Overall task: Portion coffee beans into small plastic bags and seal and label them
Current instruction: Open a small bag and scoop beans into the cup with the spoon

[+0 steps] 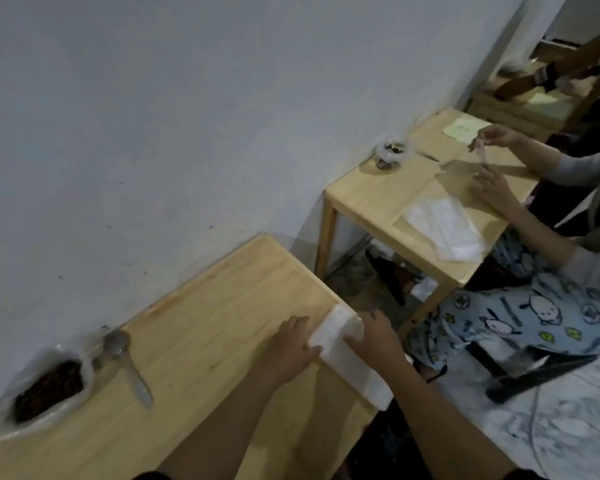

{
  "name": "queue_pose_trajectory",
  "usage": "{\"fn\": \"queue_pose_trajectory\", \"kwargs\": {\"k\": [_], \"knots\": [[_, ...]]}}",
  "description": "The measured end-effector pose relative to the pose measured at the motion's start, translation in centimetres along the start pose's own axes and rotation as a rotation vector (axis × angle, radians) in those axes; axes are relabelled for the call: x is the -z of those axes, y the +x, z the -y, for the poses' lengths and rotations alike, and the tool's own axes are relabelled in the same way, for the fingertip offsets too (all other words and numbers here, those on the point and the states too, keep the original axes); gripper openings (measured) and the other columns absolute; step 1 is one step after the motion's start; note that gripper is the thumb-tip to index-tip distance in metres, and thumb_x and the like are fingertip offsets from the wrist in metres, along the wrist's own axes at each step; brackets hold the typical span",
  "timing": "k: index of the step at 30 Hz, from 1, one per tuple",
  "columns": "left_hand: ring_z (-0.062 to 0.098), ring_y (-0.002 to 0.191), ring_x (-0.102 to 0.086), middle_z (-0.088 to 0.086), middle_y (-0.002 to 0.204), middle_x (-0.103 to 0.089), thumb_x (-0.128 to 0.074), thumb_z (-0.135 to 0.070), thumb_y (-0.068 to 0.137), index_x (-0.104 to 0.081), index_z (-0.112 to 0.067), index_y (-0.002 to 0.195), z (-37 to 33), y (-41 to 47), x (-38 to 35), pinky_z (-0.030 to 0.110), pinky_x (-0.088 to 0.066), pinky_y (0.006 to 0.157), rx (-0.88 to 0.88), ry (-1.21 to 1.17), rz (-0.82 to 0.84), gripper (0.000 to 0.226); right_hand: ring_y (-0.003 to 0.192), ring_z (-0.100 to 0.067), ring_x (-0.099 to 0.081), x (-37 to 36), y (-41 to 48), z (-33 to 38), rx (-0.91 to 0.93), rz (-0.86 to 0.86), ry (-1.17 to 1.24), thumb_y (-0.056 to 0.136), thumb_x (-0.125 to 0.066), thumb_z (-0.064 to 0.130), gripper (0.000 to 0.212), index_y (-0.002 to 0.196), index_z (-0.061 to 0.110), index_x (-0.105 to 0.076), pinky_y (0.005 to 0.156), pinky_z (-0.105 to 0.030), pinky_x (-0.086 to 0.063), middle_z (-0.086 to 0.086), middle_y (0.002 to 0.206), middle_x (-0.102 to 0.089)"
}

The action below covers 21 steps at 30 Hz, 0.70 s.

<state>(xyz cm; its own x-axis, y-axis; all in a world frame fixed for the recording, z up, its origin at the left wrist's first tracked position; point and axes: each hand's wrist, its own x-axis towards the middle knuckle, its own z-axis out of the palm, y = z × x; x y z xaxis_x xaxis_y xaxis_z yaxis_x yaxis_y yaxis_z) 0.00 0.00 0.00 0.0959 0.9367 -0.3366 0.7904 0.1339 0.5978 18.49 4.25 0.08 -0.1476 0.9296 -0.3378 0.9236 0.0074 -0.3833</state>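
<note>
An open bag of coffee beans (49,382) sits against the wall at the left end of a wooden table (205,306), mouth spread so the beans can be scooped. A clear plastic spoon (127,363) lies just beside it, within easy reach. Neither is in use. The worker's attention is at the table's right edge, where a white pack of small plastic bags (347,358) lies along the rim. The left hand (291,344) rests nearly flat, fingers fairly straight and thumb against the pack's side, seemingly to steady it. The right hand (374,337) curls over the pack's far end, apparently gripping it to draw a bag free, though blur hides the fingertips. Portioning looks not yet begun at this table. Farther right, at a second table (368,195), another person (530,230) works something small between both hands. A cup (390,152) of beans stands by the wall there, and loose flat bags (444,226) are spread near the front.
</note>
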Motion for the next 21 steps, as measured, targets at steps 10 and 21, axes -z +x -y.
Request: {"fn": "queue_pose_trajectory", "kwargs": {"k": [10,21], "knots": [[0.022,0.141,-0.021,0.008,0.155,-0.018,-0.057,-0.036,0.091,-0.016,-0.011,0.147,0.2,0.7,-2.8,0.031,-0.018,0.114,-0.072,-0.016,-0.003,0.074,0.118,-0.025,-0.044,-0.9,0.2,-1.0,0.035,-0.051,0.064,0.086,-0.06,0.035,0.056,0.134,0.012,-0.041,0.09,-0.031,-0.041,-0.009,0.131,-0.043],[0.017,0.141,-0.019,0.003,0.155,-0.017,-0.052,-0.034,0.093,-0.014,-0.013,0.148,0.7,0.8,-4.0,0.027,-0.015,0.114,-0.079,-0.051,-0.037,0.07,0.078,-0.016,-0.048,-0.8,-0.1,-0.2,0.1,-0.269,0.194,0.084,-0.064,0.021,0.018,0.094,0.012,-0.053,0.063,-0.024,-0.033,-0.001,0.087,-0.052]]}}
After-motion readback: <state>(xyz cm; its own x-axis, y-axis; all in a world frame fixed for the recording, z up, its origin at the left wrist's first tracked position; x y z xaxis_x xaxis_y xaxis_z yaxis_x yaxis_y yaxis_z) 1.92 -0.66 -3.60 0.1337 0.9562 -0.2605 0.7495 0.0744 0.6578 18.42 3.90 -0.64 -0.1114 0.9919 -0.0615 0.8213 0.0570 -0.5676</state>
